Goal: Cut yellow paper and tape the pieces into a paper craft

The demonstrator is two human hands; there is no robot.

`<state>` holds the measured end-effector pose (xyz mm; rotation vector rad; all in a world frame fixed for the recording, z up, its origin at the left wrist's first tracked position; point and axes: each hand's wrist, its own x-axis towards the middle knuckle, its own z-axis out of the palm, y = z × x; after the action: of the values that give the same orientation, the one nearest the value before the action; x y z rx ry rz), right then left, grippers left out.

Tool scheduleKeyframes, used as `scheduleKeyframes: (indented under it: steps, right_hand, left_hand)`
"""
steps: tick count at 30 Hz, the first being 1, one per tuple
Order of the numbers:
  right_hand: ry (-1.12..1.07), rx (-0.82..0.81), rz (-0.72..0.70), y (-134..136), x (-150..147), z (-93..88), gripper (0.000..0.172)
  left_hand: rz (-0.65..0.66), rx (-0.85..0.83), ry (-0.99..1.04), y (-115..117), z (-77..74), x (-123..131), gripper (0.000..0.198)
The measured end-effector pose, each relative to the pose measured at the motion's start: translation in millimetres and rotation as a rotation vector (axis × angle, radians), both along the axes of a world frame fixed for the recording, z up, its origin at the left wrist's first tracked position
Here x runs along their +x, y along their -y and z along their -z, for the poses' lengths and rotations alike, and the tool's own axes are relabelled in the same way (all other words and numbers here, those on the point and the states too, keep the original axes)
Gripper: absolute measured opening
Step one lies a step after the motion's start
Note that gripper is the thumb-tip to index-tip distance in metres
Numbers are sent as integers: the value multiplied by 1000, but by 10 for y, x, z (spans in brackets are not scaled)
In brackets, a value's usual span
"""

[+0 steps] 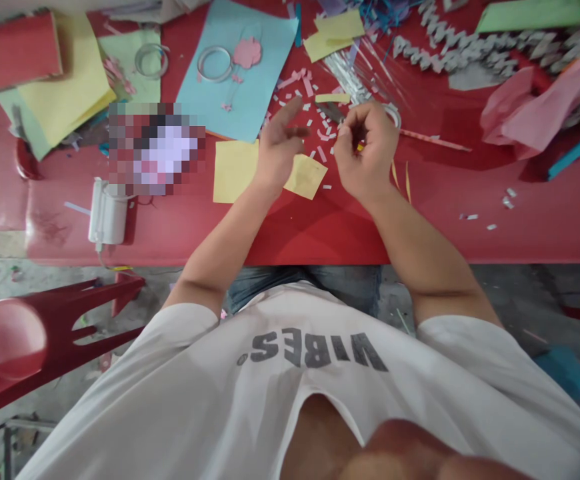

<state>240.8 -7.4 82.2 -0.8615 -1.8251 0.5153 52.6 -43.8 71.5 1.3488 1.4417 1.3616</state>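
My right hand (367,150) is closed, thumb against fingers, around what look like scissors (329,111); their dark blades point up and left, and the handle is mostly hidden in the fist. At the blades is a short pale yellow paper strip (333,98). To the left, my left hand (280,143) hovers with fingers apart and holds nothing. Beneath and beside it are yellow paper pieces (235,172), one on each side of the wrist. Small white and pink paper scraps (323,133) are scattered between the hands.
A blue sheet (195,100) bears a silver ring (215,64) and a pink flower (247,52). A pink pencil (437,140) lies right of my hand. Grey folded-paper chains (450,57) and pink tissue (513,110) fill the back right. A white device (107,213) stands left, near the red table's (320,243) front edge.
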Motion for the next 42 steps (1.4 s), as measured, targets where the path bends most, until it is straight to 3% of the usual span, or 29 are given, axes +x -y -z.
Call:
scheduleKeyframes:
  steps: [5,9,12,17,21,27,32,35,38,42]
  right_hand:
    - [67,-90,-31,-41,29,-45,28]
    - [79,-120,-85,-160,33,22,34]
    - [113,-139,-111,-244,17,104,40]
    - [78,-165,-180,-293,6,193,49]
    - [103,-200,-260,-235,45,92,56]
    - [82,-229,-296,-127,121,-204,67]
    - [27,-270,-325,-96,127,-342,62]
    - [13,-272,-349,-83,118,-367,64]
    - [13,-256,-347,-75,114,-368,68]
    - [16,-235,-335,-86,112,-354,68]
  left_hand:
    - [7,-34,-463,22,-92,-370,51]
    - [-22,-227,-734,145,-134,-303,67]
    - [17,-319,-808,170,-159,-216,57]
    - [65,-325,-697,108,-171,-291,26]
    - [161,-213,-456,76,-147,-375,12]
    - [128,8,-233,-13,-84,-380,37]
    - [134,-1,-193,-136,91,-459,60]
    - [215,-15,-154,-132,109,-477,68]
    - [267,19,-165,-77,20,-431,62]
    - [158,78,-109,-27,-117,-332,40]
